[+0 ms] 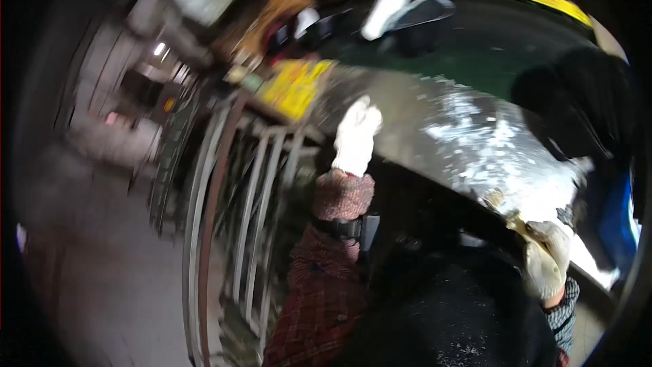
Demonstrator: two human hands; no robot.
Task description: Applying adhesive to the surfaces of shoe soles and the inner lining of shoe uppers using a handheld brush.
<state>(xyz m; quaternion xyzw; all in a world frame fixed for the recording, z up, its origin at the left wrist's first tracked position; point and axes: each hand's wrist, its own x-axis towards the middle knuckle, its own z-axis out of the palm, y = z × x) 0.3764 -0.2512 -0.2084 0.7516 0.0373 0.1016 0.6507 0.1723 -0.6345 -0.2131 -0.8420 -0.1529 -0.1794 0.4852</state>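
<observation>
The left hand is laid flat, fingers together, on the counter. A brush (blurred) is clamped in the right hand; short, steady strokes seem best.

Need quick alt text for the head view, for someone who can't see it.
Blurred view: the gloved left hand rests on a shiny metal sheet, while the gloved right hand grips a small yellowish tool at the sheet's near edge. A metal rack stands to the left; a dark-clothed person is at right.
</observation>
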